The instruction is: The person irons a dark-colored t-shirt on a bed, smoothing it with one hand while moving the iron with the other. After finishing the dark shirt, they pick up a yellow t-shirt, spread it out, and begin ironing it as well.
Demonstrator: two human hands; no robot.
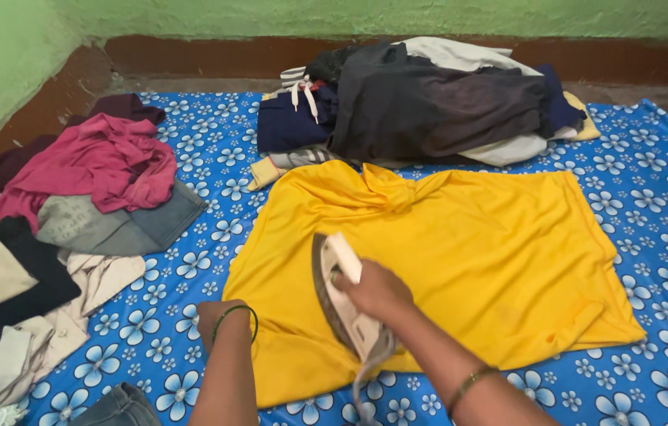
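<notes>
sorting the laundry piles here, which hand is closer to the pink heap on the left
Left. The left hand presses the yellow shirt's near edge, on the side toward the pink heap. The right hand grips the iron farther right, mid-shirt, so it is farther from the heap.

Both forearms enter from the near edge, bare to the frame.

Left hand (218, 315): near, left of centre. Palm down, pressed flat, fingers mostly hidden behind the wrist. Thin green bangle (235, 314) around the wrist. Forearm runs nearly straight away from the viewer.

Right hand (377, 290): slightly farther and to the right. Fingers curled shut in a fist-like grip, knuckles up. Forearm angles in from the near right. Thin gold bangle (469, 383) on that forearm.

Hands apart, not touching.
</notes>
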